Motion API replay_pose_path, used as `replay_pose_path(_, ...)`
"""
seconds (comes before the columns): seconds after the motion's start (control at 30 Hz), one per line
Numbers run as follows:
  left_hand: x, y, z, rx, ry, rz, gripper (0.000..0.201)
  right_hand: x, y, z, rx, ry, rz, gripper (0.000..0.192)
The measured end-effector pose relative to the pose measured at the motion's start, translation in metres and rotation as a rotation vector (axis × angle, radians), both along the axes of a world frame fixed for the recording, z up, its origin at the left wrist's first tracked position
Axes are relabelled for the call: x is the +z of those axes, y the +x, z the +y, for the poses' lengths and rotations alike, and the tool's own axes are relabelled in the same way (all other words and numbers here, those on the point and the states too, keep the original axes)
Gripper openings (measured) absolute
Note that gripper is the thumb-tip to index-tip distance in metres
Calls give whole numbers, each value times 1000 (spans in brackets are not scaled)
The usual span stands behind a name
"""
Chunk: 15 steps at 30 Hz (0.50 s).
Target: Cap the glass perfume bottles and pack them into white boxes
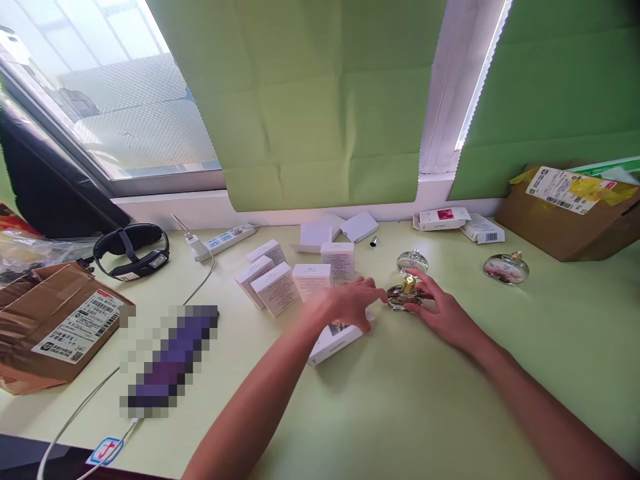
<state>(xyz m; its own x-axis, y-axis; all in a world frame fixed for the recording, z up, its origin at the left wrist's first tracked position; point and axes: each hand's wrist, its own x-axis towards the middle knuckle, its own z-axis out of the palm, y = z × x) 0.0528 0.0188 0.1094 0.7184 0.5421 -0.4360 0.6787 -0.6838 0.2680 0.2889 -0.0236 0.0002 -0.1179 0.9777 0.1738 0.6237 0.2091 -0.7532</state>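
Observation:
A round, clear glass perfume bottle (399, 301) with a gold cap stands on the table. My right hand (443, 310) grips it from the right, its fingers on the cap side and its thumb lower on the glass. My left hand (353, 303) hovers on the bottle's left with fingers apart; one fingertip is close to the glass, and I cannot tell whether it touches. Below that hand lies a white carton (334, 345) with a dark picture, partly covered. A second round bottle (411, 261) lies just behind, and another bottle (506, 270) with a pink-toned label is farther right.
Several small white boxes (276, 291) stand left of centre. Behind them are open white box parts (316, 233) and a small dark cap (374, 242). Cardboard boxes (570, 220) flank both sides. A blurred phone (173, 360), a cable, a power strip (227, 240) and a headset (137, 260) lie left.

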Motion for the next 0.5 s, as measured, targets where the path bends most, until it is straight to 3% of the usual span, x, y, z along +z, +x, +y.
replay_pose_path(0.17, 30, -22, 4, -97, -142, -365, 82, 1, 0, 1, -7, -21, 16, 68)
replay_pose_path(0.33, 46, -40, 6, -148, -286, -631, 77, 8, 6, -4, 26, 15, 23, 78)
replay_pose_path(0.4, 47, -44, 6, -124, -345, -710, 73, 14, 13, -6, 11, 107, 82, 73)
replay_pose_path(0.5, 46, -43, 7, -129, -387, -760, 70, 28, 28, 2, -132, 344, 214, 47)
